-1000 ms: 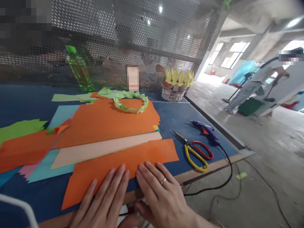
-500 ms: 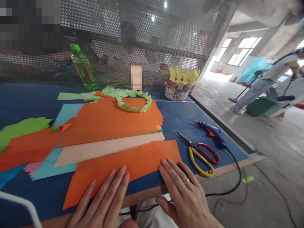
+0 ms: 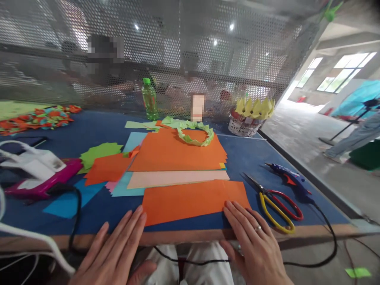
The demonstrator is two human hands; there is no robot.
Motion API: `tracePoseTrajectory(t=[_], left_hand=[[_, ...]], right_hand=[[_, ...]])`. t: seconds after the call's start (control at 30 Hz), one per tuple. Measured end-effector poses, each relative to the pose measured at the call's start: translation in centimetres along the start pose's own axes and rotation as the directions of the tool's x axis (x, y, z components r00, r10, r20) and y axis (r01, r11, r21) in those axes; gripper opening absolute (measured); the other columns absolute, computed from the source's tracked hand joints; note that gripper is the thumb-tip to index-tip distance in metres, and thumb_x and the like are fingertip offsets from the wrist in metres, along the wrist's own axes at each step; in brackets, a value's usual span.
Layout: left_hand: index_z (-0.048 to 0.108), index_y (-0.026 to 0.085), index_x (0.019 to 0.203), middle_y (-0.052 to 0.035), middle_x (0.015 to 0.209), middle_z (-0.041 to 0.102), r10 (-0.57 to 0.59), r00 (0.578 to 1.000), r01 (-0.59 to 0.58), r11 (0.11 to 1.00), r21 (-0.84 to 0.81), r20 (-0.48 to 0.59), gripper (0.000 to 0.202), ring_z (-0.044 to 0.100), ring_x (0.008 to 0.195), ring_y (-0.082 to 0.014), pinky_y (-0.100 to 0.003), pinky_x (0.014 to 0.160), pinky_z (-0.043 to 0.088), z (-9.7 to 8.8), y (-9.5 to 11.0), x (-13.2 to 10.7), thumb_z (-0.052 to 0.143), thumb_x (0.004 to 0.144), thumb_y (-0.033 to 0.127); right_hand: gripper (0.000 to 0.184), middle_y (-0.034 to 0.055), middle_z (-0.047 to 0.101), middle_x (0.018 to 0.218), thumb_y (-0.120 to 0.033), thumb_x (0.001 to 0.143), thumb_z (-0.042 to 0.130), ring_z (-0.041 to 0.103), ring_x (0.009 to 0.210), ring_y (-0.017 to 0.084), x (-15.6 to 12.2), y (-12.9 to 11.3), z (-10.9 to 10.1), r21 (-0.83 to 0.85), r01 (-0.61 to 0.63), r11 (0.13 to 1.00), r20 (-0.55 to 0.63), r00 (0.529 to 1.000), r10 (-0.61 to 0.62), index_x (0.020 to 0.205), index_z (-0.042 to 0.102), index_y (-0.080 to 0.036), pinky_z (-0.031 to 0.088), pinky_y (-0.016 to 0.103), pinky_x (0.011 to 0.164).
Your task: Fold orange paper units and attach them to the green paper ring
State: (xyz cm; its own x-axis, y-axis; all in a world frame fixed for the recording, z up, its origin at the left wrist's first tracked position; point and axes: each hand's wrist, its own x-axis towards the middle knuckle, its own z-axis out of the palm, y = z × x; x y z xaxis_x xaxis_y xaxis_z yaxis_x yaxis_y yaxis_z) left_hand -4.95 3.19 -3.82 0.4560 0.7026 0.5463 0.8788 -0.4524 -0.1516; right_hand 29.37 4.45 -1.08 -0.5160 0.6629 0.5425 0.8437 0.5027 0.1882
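Observation:
A folded orange paper strip (image 3: 192, 200) lies on the blue table (image 3: 97, 130) near its front edge. My left hand (image 3: 115, 249) rests flat at the strip's left end, fingers stretched out and fingertips touching its corner. My right hand (image 3: 252, 241), with a ring, lies flat at the strip's right end, fingertips on its lower right corner. Neither hand holds anything.
Behind the strip lies a stack of orange, peach and light blue sheets (image 3: 178, 158) with a green paper ring (image 3: 196, 134) on top. Scissors (image 3: 273, 198) and a blue glue gun (image 3: 287, 180) lie right. A pink glue gun (image 3: 38, 180), green bottle (image 3: 149, 99) and paper basket (image 3: 249, 118) stand around. A mesh screen (image 3: 178, 47) backs the table.
My hands slid apart along the orange strip, left hand to its left end and right hand to its right end. The view turned left, bringing the pink glue gun into sight.

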Motion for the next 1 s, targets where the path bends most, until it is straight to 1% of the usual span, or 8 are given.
tracePoseTrajectory(t=[0.13, 0.33, 0.43, 0.5, 0.67, 0.83, 0.9, 1.0], left_hand=[[0.033, 0.01, 0.154, -0.014, 0.149, 0.051, 0.029, 0.999, -0.028, 0.999, 0.03, -0.022, 0.08, 0.052, 0.134, -0.0313, -0.048, 0.124, 0.017, 0.0, -0.1, 0.3, 0.051, 0.093, 0.058], [0.036, 0.011, 0.152, -0.0139, 0.145, 0.056, 0.049, 0.998, -0.048, 0.999, 0.01, -0.039, 0.081, 0.057, 0.128, -0.0328, -0.05, 0.124, 0.016, -0.2, -0.4, 0.8, 0.057, 0.09, 0.059], [0.039, 0.013, 0.15, -0.0137, 0.138, 0.062, 0.049, 0.993, -0.052, 0.998, -0.023, -0.11, 0.075, 0.063, 0.12, -0.0321, -0.051, 0.122, 0.02, -0.4, -0.5, 1.7, 0.058, 0.091, 0.054], [0.041, 0.014, 0.149, -0.0126, 0.134, 0.065, 0.037, 0.988, -0.046, 0.997, -0.056, -0.149, 0.067, 0.065, 0.118, -0.0309, -0.05, 0.122, 0.022, -0.6, -0.5, 2.2, 0.057, 0.094, 0.05], [0.041, 0.018, 0.149, -0.0112, 0.142, 0.06, -0.077, 0.98, 0.043, 0.982, -0.185, -0.184, 0.058, 0.061, 0.125, -0.0275, -0.046, 0.119, 0.031, -1.2, -0.9, 2.5, 0.055, 0.096, 0.039], [0.041, 0.02, 0.149, -0.0079, 0.143, 0.058, -0.159, 0.971, 0.096, 0.943, -0.319, -0.176, 0.052, 0.055, 0.131, -0.0243, -0.041, 0.116, 0.039, -1.7, -0.9, 2.3, 0.052, 0.098, 0.03], [0.04, 0.02, 0.149, -0.0078, 0.143, 0.058, -0.179, 0.966, 0.104, 0.929, -0.355, -0.185, 0.053, 0.056, 0.13, -0.0237, -0.039, 0.113, 0.044, -1.8, -0.7, 2.5, 0.053, 0.098, 0.027], [0.038, 0.022, 0.151, -0.0074, 0.142, 0.059, -0.222, 0.959, 0.135, 0.903, -0.408, -0.173, 0.055, 0.061, 0.125, -0.0234, -0.035, 0.107, 0.051, -2.0, -0.3, 2.9, 0.053, 0.098, 0.028]], right_hand=[[0.04, 0.0135, 0.072, 0.123, -0.038, 0.099, 0.051, 0.065, 0.112, 0.027, 0.3, 0.7, -0.3, 0.031, 0.03, 0.999, -0.034, 0.999, -0.029, 0.125, 0.062, -0.009, 0.04, 0.044, 0.099], [0.024, 0.0105, 0.074, 0.112, -0.025, 0.099, 0.052, 0.066, 0.108, 0.025, 1.3, 1.6, -1.3, 0.122, -0.017, 0.992, -0.077, 0.997, 0.026, 0.117, 0.064, -0.015, 0.045, 0.04, 0.094], [0.024, 0.0101, 0.072, 0.115, -0.016, 0.098, 0.049, 0.064, 0.11, 0.024, 3.5, 1.6, -1.6, 0.242, -0.053, 0.969, -0.014, 0.998, 0.058, 0.119, 0.062, -0.018, 0.049, 0.04, 0.095], [0.027, 0.0107, 0.07, 0.119, -0.017, 0.099, 0.048, 0.064, 0.112, 0.024, 5.3, 1.6, -1.5, 0.296, -0.071, 0.953, 0.073, 0.996, 0.052, 0.123, 0.061, -0.019, 0.052, 0.042, 0.096], [0.04, 0.0115, 0.065, 0.127, -0.036, 0.095, 0.063, 0.063, 0.116, 0.027, 8.5, 1.7, -0.8, 0.318, -0.093, 0.944, 0.262, 0.965, 0.007, 0.132, 0.057, -0.022, 0.054, 0.046, 0.096], [0.053, 0.0079, 0.069, 0.113, -0.048, 0.084, 0.074, 0.062, 0.111, 0.028, 9.5, 2.6, -0.5, 0.342, -0.126, 0.931, 0.35, 0.937, -0.002, 0.13, 0.06, -0.025, 0.053, 0.045, 0.093], [0.048, 0.0057, 0.07, 0.107, -0.044, 0.08, 0.079, 0.063, 0.109, 0.026, 9.6, 2.9, -0.4, 0.423, -0.153, 0.893, 0.346, 0.938, -0.003, 0.122, 0.065, -0.025, 0.053, 0.041, 0.093], [0.025, 0.0032, 0.072, 0.098, -0.027, 0.08, 0.08, 0.066, 0.099, 0.022, 9.8, 2.9, -0.4, 0.529, -0.2, 0.825, 0.319, 0.947, 0.025, 0.103, 0.07, -0.023, 0.054, 0.034, 0.087]])
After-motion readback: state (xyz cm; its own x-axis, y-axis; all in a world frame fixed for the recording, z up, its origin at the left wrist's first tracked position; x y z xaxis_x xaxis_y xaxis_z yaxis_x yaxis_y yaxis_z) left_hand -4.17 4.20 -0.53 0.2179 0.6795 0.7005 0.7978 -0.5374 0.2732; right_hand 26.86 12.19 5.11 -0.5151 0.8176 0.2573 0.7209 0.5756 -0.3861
